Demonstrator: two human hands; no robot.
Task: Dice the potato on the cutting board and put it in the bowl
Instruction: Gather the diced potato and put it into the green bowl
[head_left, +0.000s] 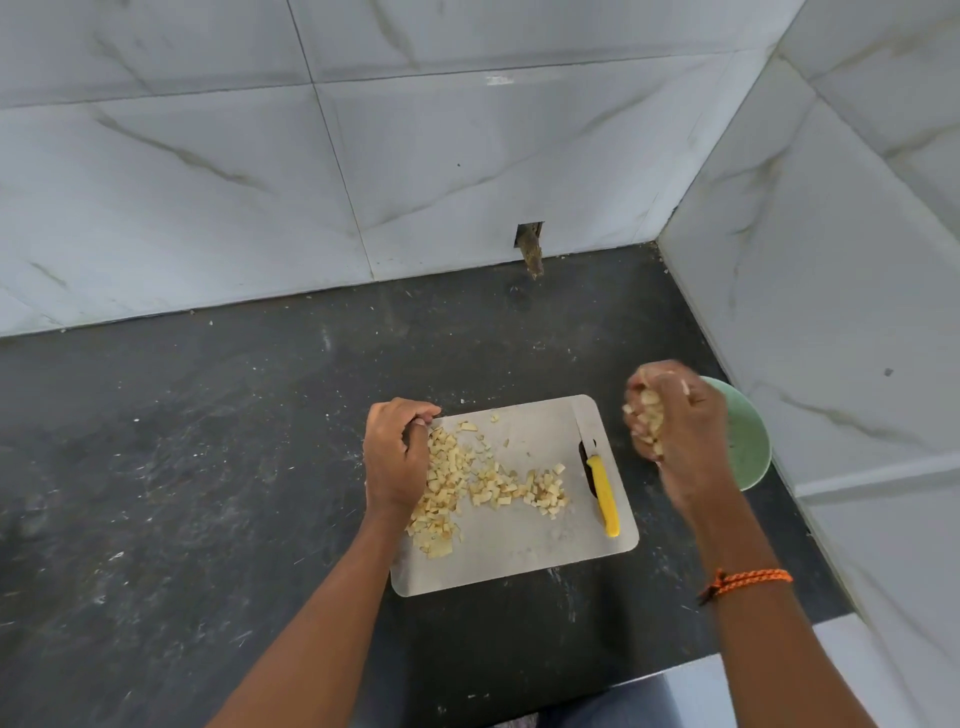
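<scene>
My right hand (675, 421) is raised between the cutting board (524, 558) and the green bowl (750, 441), fingers curled round a clump of potato dice (647, 415); pieces show between the fingers. The hand is motion-blurred, so I can't tell whether any pieces are dropping. It covers the bowl's left part, and the inside of the bowl that I can see looks pale green, contents not readable.

My left hand (395, 452) rests at the board's left edge, fingers curled inward against the heap of diced potato (441, 483); I can't tell whether it holds any pieces.

More dice lie in a loose band across the middle of the board, with a few strays toward the far edge.

A knife with a yellow handle (605, 493) lies along the board's right side, blade (584, 421) pointing away from me, just beside the nearest dice.

The board sits on a dark, scuffed countertop (208, 467). White marbled tile walls (415, 156) close the corner behind and right of the bowl. An orange cord bracelet (748, 579) is on the right wrist.
</scene>
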